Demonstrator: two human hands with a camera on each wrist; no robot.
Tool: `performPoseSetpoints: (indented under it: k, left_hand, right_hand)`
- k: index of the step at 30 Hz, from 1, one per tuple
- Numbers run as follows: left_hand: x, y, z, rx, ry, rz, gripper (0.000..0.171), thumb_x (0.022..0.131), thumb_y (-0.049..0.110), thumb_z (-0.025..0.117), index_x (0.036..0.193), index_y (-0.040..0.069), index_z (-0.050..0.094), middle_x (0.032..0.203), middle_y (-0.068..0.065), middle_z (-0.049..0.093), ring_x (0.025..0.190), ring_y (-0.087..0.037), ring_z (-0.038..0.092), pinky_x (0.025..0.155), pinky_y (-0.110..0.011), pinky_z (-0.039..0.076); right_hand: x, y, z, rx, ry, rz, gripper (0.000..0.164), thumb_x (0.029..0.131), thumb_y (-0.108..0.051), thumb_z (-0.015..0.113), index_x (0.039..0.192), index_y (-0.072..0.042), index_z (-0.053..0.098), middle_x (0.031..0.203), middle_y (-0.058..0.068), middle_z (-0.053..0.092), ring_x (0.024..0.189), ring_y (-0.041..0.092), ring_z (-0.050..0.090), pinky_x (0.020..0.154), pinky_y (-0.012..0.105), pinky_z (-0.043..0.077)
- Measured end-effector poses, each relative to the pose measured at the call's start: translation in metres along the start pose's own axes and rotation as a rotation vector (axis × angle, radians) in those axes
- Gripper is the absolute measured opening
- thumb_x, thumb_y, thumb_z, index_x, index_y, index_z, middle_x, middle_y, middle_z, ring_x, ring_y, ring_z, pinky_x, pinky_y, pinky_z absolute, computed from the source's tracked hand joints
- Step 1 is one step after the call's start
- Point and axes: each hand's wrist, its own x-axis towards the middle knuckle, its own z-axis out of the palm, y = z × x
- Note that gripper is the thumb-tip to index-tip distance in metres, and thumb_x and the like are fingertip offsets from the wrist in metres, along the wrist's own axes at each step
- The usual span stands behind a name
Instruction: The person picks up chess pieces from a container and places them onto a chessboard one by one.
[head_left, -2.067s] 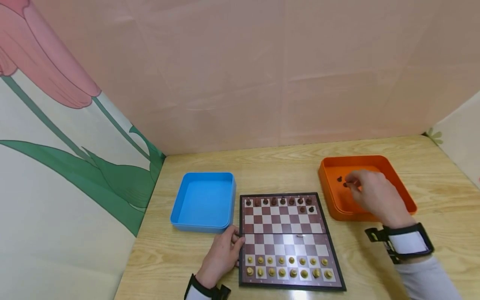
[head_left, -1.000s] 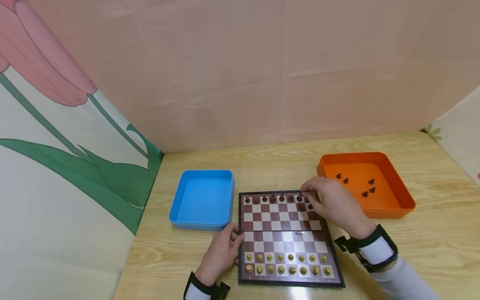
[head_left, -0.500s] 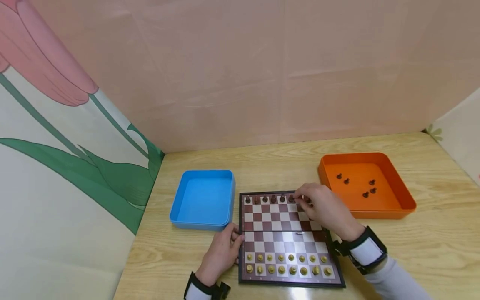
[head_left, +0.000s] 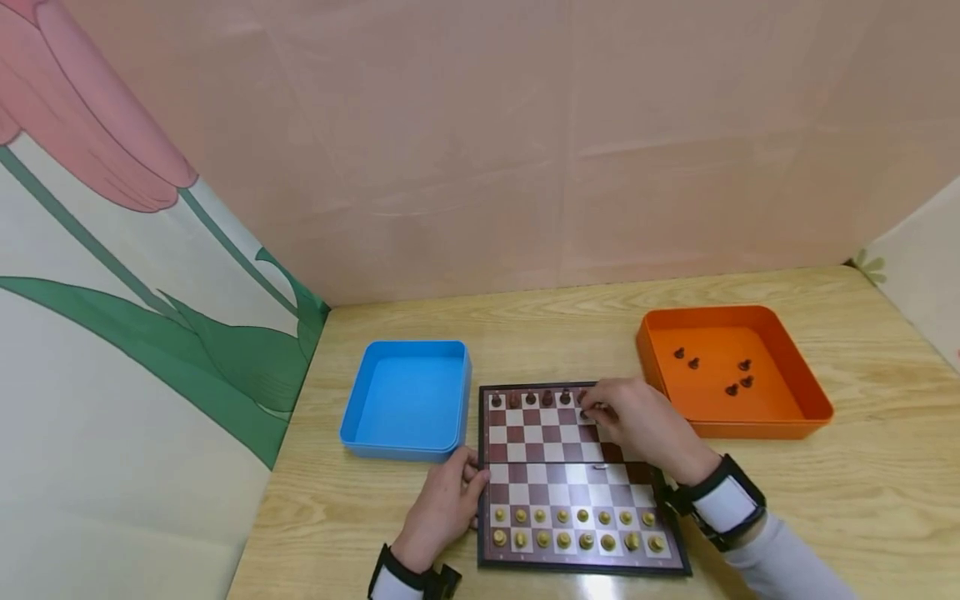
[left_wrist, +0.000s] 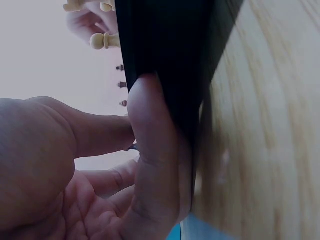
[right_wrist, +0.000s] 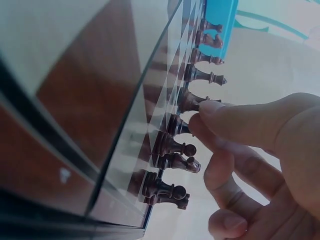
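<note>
At the left edge of the chessboard (head_left: 561, 452), my left hand (head_left: 438, 504) grips the rim, thumb above and fingers at the side and underneath; the left wrist view shows a finger (left_wrist: 152, 150) against the dark edge. My right hand (head_left: 645, 421) is over the far right part of the board. Its thumb and index finger pinch a dark pawn (head_left: 584, 414) in front of the back row. In the right wrist view the fingertips partly cover this pawn (right_wrist: 178, 125). Dark back-row pieces (head_left: 547, 398) stand along the far edge, some hidden by my hand. Gold pieces (head_left: 585, 540) fill two near rows.
An orange tray (head_left: 757, 429) at the right holds several dark pawns (head_left: 732, 389). A blue tray (head_left: 405, 454) stands left of the board, close to my left hand. Both rest on a wooden table (head_left: 862, 492). A small clasp (head_left: 600, 467) lies near the board's middle seam.
My right hand went from the orange tray to the board with a dark pawn, then moved left along the far rows and lowered it. The left hand stays at the board's edge.
</note>
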Motion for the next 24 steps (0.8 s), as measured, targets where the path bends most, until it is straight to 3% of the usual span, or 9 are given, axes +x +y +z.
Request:
performPoseSetpoints:
  k: [17, 24]
  left_hand:
    - [-0.0001, 0.0023, 0.0001, -0.001, -0.001, -0.026, 0.015, 0.109, 0.017, 0.063, 0.120, 0.007, 0.061, 0.091, -0.002, 0.064, 0.061, -0.015, 0.064, 0.048, -0.028, 0.055]
    - [-0.0004, 0.0023, -0.0002, -0.002, 0.000, -0.020, 0.015, 0.109, 0.017, 0.064, 0.119, 0.007, 0.061, 0.091, -0.002, 0.064, 0.061, -0.014, 0.065, 0.047, -0.028, 0.055]
  right_hand:
    - [0.0000, 0.0013, 0.0025, -0.033, -0.007, -0.016, 0.013, 0.089, -0.007, 0.087, 0.100, -0.012, 0.083, 0.094, 0.001, 0.076, 0.071, 0.010, 0.057, 0.065, 0.026, 0.055]
    - [0.0000, 0.0015, 0.0027, -0.041, -0.017, -0.021, 0.012, 0.090, -0.008, 0.086, 0.101, -0.012, 0.083, 0.094, 0.001, 0.076, 0.072, 0.010, 0.058, 0.068, 0.029, 0.059]
